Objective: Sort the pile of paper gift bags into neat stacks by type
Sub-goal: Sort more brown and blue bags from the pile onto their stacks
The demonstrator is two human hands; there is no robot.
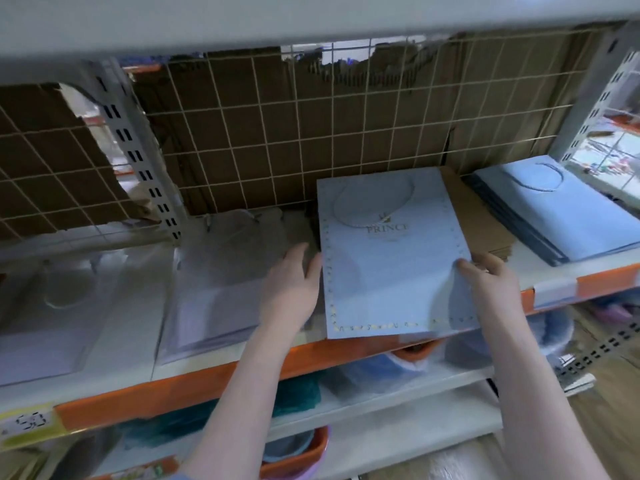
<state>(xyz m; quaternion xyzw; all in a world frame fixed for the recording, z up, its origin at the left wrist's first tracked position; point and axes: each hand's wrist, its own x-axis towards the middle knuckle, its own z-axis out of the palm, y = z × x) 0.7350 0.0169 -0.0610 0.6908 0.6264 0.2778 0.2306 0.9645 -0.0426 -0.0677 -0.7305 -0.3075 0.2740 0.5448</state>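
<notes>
Shelving (214, 379) with an orange front edge fills the frame, its wire-grid back (263, 133) lined with torn cardboard. At left, pale bags (86, 306) lie flat, too blurred to tell their type. At far right, a plain blue stack (568, 216) is cut off by the frame edge. In the centre, the light-blue PRINCE bag (391, 265) lies flat, overhanging the shelf front, hiding most of a brown bag (481, 223) beneath. The left hand (294, 282) rests flat against its left edge, fingers straight. The right hand (491, 278) pinches its right edge, fingertips hidden underneath.
</notes>
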